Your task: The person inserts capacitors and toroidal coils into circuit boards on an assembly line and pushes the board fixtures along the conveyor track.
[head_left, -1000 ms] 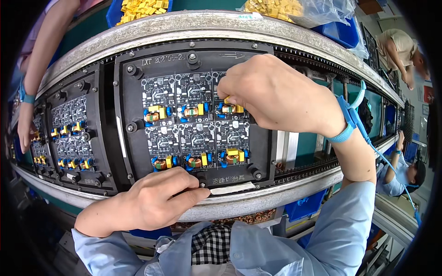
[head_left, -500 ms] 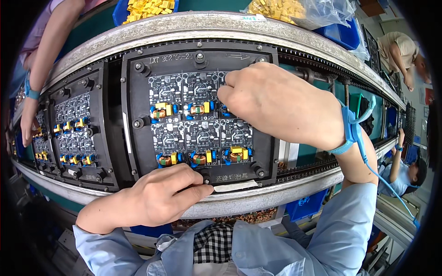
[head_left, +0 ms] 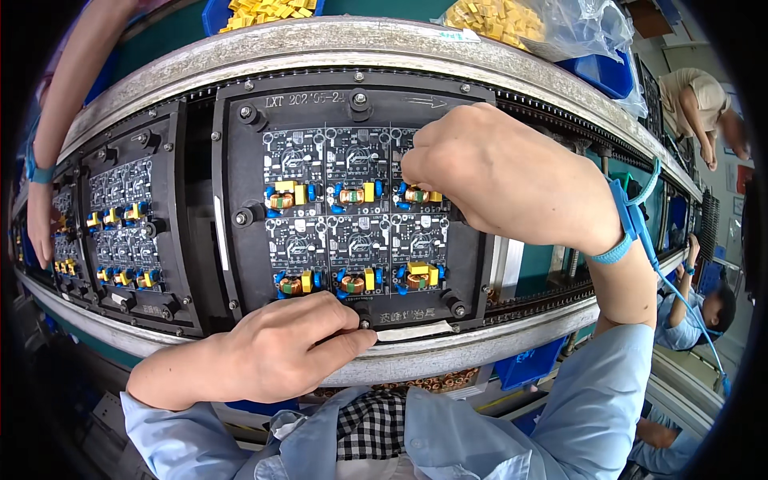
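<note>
A black fixture plate on the rails in front of me carries several dark printed circuit boards. Each visible part cluster has a copper-wound coil, yellow block capacitors and blue disc parts. My right hand is over the upper right board, fingers curled together and pointing down. Its fingertips, and anything in them, are hidden behind the hand. Resting at the plate's near edge beside a bolt, my left hand is closed, thumb against bent fingers. What it may hold cannot be made out.
A second loaded fixture stands to the left, where another person's hand reaches in. Beyond the far rail are a blue bin of yellow parts and a plastic bag. Copper coils lie below the near rail.
The fixture appears slightly farther right in view. My right hand has shifted right, uncovering more of the upper right board's coil. The other person's hand on the left has moved lower.
</note>
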Demonstrator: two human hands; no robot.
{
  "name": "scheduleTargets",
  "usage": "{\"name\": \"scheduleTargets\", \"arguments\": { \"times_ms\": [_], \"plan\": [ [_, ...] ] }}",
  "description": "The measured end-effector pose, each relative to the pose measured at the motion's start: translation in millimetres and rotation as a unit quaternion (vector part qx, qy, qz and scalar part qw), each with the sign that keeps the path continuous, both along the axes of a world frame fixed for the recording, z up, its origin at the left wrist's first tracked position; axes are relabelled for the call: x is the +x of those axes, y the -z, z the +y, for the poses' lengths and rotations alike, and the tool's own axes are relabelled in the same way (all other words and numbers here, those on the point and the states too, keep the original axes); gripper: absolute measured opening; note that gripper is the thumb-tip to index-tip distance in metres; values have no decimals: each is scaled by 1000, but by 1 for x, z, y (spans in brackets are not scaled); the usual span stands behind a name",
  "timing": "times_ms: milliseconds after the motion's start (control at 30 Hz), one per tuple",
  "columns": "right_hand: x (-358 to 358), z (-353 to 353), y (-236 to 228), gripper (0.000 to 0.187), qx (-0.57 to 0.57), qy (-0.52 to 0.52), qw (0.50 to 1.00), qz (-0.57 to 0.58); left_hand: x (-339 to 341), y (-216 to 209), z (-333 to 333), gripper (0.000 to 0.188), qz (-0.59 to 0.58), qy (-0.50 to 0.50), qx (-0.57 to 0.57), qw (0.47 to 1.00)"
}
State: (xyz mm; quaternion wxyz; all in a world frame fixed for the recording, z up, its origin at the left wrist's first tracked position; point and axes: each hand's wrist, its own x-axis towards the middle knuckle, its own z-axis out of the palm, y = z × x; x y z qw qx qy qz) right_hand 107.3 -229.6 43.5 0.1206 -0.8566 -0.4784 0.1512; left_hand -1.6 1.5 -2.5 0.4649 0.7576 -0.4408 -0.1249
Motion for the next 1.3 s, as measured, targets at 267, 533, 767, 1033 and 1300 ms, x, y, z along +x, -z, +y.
{"name": "scheduleTargets", "arguments": {
  "times_ms": [267, 533, 767, 1033, 1300],
  "plan": [
    [1, 7, -6, 9, -32, -9, 999, 18, -2, 2, -1, 12, 2, -4, 4, 1000],
    [-2, 7, -7, 8, -43, -8, 998, 37, -2, 3, -1, 11, 3, -3, 0, 1000],
    [0, 5, -3, 8, -35, -6, 999, 8, -4, 6, -3, 12, -20, -6, -4, 1000],
    [7, -9, 10, 7, 24, 3, 999, 42, -3, 0, -4, 18, 14, -9, 6, 1000],
    [8, -1, -1, 8, -54, 28, 994, 91, -2, 1, -4, 16, 5, -6, 2, 1000]
  ]
}}
